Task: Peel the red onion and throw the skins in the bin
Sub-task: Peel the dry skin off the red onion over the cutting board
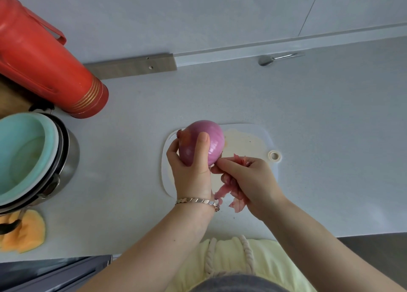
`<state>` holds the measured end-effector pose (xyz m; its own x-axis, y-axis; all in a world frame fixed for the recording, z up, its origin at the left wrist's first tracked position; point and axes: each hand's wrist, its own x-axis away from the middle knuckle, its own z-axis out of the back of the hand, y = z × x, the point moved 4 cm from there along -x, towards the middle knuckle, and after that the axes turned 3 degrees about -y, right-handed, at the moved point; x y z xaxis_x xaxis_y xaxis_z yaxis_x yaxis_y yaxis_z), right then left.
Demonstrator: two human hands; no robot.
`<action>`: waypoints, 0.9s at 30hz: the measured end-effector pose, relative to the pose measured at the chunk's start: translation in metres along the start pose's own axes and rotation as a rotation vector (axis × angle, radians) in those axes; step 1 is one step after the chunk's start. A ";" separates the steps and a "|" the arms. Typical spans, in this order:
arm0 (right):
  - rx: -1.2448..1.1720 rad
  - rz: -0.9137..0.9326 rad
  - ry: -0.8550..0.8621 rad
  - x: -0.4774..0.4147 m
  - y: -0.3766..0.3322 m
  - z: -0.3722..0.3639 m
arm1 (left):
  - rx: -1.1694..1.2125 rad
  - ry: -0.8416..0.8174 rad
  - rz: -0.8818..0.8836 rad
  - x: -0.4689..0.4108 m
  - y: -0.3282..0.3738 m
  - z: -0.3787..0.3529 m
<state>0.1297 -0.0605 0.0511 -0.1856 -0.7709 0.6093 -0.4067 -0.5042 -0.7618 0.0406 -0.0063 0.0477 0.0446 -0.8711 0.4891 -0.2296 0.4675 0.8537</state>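
A shiny purple red onion (210, 137) is held above a white cutting board (244, 141). My left hand (193, 168) grips it from below, with the thumb across its front. Just to the right, my right hand (248, 181) is curled round a bunch of pinkish onion skins (224, 191) and its fingertips pinch at the onion's lower right end. More skin pieces stick out above that hand (242, 160). No bin is in view.
A tall red thermos (44, 62) stands at the back left. A steel pot with a teal bowl stacked inside it (28, 157) sits at the left, and an orange cloth (26, 232) lies in front of it. A metal hook (273, 59) is on the back wall. The counter's front edge runs along the bottom.
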 end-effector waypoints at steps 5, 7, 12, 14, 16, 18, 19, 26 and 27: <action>0.061 0.019 0.064 -0.004 0.003 -0.001 | 0.033 -0.037 -0.064 0.002 -0.002 -0.002; 0.101 0.063 0.092 -0.005 0.005 -0.001 | 0.040 -0.032 -0.046 0.001 -0.004 -0.002; 0.160 0.150 0.152 -0.003 0.006 0.003 | 0.070 -0.069 0.086 0.000 -0.008 -0.002; 0.150 0.144 0.139 -0.004 0.008 0.006 | 0.131 -0.097 0.196 0.002 -0.008 -0.004; 0.152 0.162 0.115 -0.004 0.010 0.010 | 0.165 -0.105 0.342 0.004 -0.010 -0.005; 0.191 0.208 0.102 -0.002 0.008 0.012 | 0.196 -0.111 0.461 0.005 -0.012 -0.004; 0.217 0.241 0.100 0.000 0.006 0.013 | 0.205 -0.107 0.504 0.006 -0.011 -0.004; 0.116 0.215 -0.082 -0.003 0.000 0.019 | 0.234 -0.149 0.637 0.004 -0.006 -0.004; 0.052 0.189 -0.130 -0.005 0.003 0.021 | 0.250 -0.157 0.648 0.004 -0.007 -0.004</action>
<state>0.1483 -0.0657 0.0412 -0.1359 -0.8955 0.4238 -0.3281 -0.3630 -0.8721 0.0459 -0.0119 0.0446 -0.3129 -0.4494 0.8367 -0.3793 0.8668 0.3238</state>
